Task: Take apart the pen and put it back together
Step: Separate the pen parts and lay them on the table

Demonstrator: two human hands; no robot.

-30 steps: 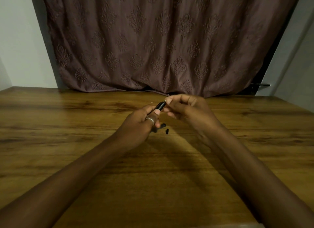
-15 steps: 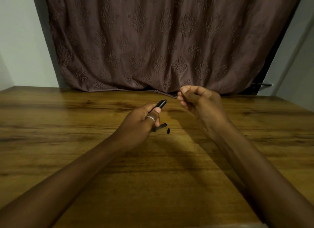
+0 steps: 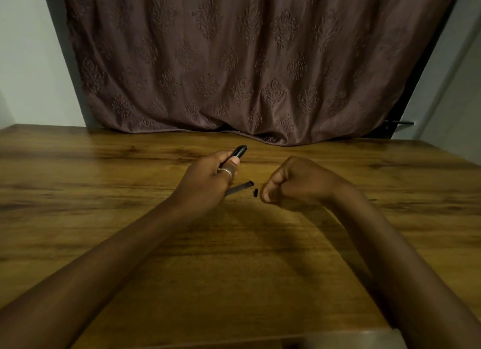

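Pen barrel (image 3: 239,151) — left hand's (image 3: 208,178) grip, seemingly

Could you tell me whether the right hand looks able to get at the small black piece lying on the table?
Probably yes: the right hand sits low beside the small black piece, with only bare table between.

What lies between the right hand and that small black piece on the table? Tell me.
Nothing visible. The right hand is curled just right of the small black piece, with only bare table between them. The longer black part lies on the piece's other side.
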